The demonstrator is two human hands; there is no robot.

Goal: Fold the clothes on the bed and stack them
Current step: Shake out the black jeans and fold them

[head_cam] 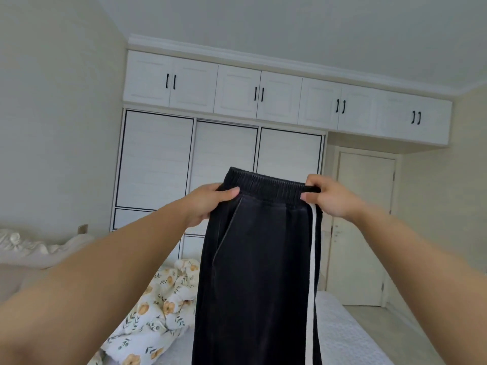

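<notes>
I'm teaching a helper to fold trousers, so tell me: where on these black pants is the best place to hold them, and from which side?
Probably the elastic waistband, pinched at its two ends from the outer sides, as the left hand and right hand do here. Held there, the black pants hang straight and flat, with the white side stripe running down one edge, ready to lay on the bed.
</notes>
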